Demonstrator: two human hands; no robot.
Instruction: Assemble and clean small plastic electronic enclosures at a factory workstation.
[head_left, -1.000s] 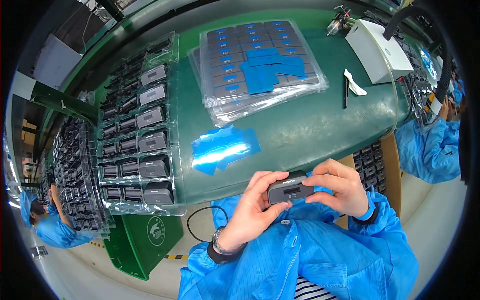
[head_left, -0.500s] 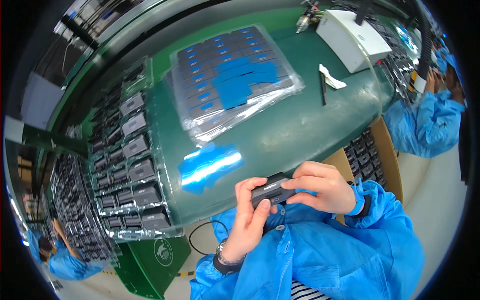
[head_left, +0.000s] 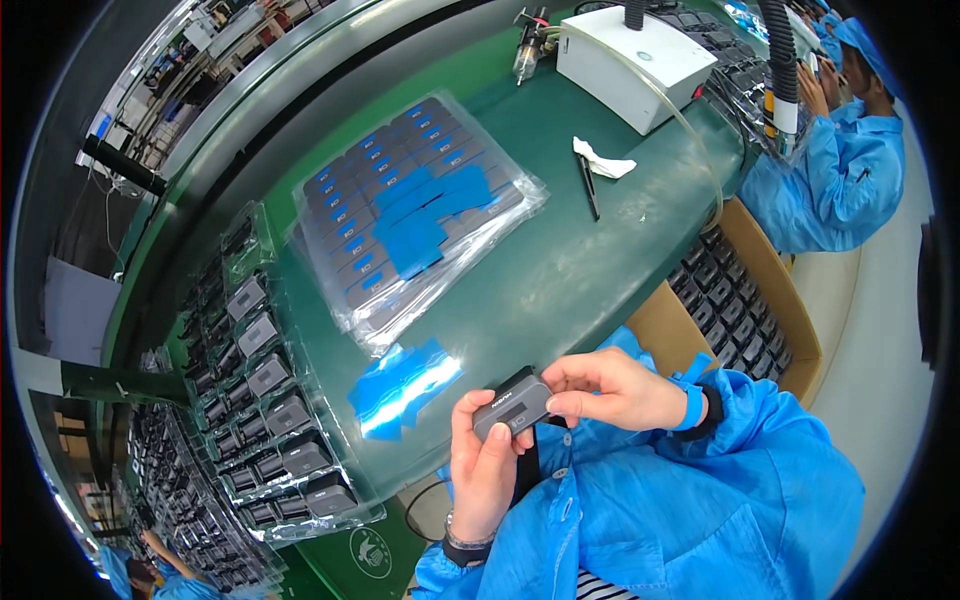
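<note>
A small dark grey rectangular device (head_left: 515, 405) with a flat panel on its face is held just past the table's front edge. My left hand (head_left: 480, 465) grips its left end, thumb on the lower edge and fingers round the far side. At the device's right end, my right hand (head_left: 620, 392) is closed, thumb and fingertips pinching there; the fingertips hide that corner. On the table beyond lie several blue film pieces (head_left: 405, 390), overlapping and shiny. A clear plastic tray (head_left: 365, 330) farther back carries rows of dark flat panels, some with blue film over them.
Stacked clear trays of dark devices (head_left: 290, 415) line the left side. A black pen-like tool (head_left: 588, 185) and a crumpled white tissue (head_left: 608, 163) lie near a white box (head_left: 635, 70) with a hose. At right stand a carton of dark parts (head_left: 770, 270) and a co-worker (head_left: 840, 180).
The view has shifted, so the table items appear lower and farther left. The device's face is turned more toward view. A bit of blue seen by my right fingers earlier no longer shows.
</note>
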